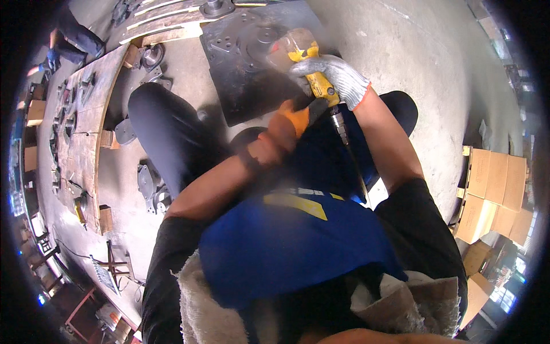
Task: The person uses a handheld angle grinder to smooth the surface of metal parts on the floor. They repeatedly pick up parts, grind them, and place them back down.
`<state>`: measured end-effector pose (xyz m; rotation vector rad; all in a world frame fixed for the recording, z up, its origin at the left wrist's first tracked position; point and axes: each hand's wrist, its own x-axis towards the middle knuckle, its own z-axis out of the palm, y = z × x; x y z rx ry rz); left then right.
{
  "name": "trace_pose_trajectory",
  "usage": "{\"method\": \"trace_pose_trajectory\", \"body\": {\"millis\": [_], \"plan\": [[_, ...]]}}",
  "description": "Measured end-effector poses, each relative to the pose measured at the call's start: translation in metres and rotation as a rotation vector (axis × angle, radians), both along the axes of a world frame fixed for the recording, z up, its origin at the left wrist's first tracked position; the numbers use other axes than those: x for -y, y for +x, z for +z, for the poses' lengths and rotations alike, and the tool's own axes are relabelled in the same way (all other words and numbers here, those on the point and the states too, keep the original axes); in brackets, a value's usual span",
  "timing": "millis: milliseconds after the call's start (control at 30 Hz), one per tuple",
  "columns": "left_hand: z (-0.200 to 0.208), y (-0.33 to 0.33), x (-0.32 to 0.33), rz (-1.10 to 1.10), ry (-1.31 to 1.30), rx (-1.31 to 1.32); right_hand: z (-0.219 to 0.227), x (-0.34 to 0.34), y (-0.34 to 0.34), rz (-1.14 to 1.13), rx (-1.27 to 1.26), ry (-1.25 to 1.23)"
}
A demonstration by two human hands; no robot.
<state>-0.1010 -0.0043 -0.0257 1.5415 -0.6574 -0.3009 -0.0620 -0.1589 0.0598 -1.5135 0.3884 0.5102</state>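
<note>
My right hand (338,77), in a pale knit glove with an orange cuff, wraps around a yellow handheld air tool (321,87) that looks like a grinder. Its head, at the far end, is blurred. A metal fitting and a dark hose (355,163) run back from its rear toward my lap. My left hand (297,119), in an orange glove with dark fingers, is bent at the tool's rear end; motion blur hides whether it grips it. Just beyond both hands lies a dark metal plate (229,94), with a flat metal part with a round hub (258,40) on it.
Left of my knee, a low wooden table (86,149) bears several metal parts. More metal parts (150,186) lie on the floor beside it. A wooden pallet (163,20) is at the far side. Cardboard boxes (487,183) stand at the right. Another person (74,37) is at the far left.
</note>
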Motion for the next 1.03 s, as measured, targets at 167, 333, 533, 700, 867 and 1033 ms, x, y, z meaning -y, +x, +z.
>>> {"method": "trace_pose_trajectory", "body": {"millis": [167, 333, 533, 700, 867, 1033], "plan": [[0.001, 0.004, -0.006, -0.054, 0.234, 0.337, -0.043, 0.003, 0.011, 0.093, 0.012, 0.112], [-0.006, 0.003, -0.012, 0.016, 0.095, 0.057, -0.032, -0.013, 0.015, 0.103, 0.044, 0.059], [0.001, -0.001, -0.008, -0.039, -0.038, -0.226, -0.02, 0.001, 0.002, 0.022, 0.156, 0.179], [-0.065, 0.028, -0.001, -0.017, -0.008, -0.393, 0.025, 0.035, -0.007, -0.114, 0.399, 0.237], [-0.049, 0.077, -0.013, -0.269, 0.136, 0.245, 0.019, 0.08, -0.007, -0.583, 0.42, 0.568], [-0.034, 0.105, -0.023, -0.257, -0.216, -0.747, 0.022, 0.088, -0.027, -0.541, 0.648, 0.546]]}}
